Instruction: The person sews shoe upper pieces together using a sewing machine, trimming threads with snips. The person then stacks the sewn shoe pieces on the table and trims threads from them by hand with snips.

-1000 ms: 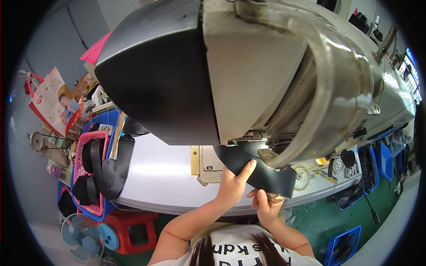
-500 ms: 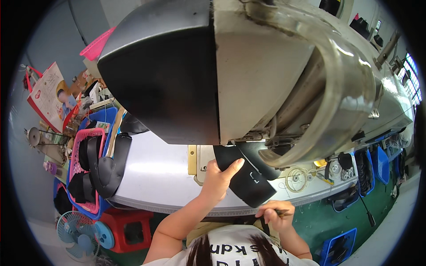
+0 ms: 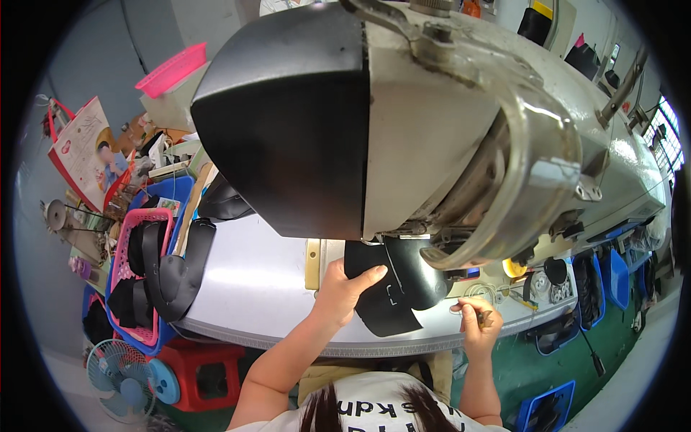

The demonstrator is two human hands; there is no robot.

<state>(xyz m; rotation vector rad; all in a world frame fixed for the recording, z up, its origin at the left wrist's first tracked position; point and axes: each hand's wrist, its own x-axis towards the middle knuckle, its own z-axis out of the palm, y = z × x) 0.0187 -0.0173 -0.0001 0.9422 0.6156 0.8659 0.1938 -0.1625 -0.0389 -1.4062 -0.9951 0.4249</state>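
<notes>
A black leather-like piece (image 3: 389, 309) lies partly under the head of a sewing machine (image 3: 425, 144). It has a pale line along a seam and a small light mark on its surface. My left hand (image 3: 340, 288) grips its left side, thumb on top and fingers hidden. Beside the piece, at the table's front edge, my right hand (image 3: 478, 324) is raised and closed around a small brownish metal tool (image 3: 486, 319), whose kind is mostly hidden by the fingers. That hand is apart from the piece. The needle area is hidden behind the machine head.
On the left, a pink basket (image 3: 128, 241) holding black pieces sits in a blue crate. A red stool (image 3: 191, 360) and a fan (image 3: 122, 381) stand below. Thread spools (image 3: 540, 284) lie at the table's right; more blue crates (image 3: 617, 272) stand beyond.
My right hand has moved right and up, away from the front edge of the black piece. The piece has swung leftward at its near end, with my left hand still on it.
</notes>
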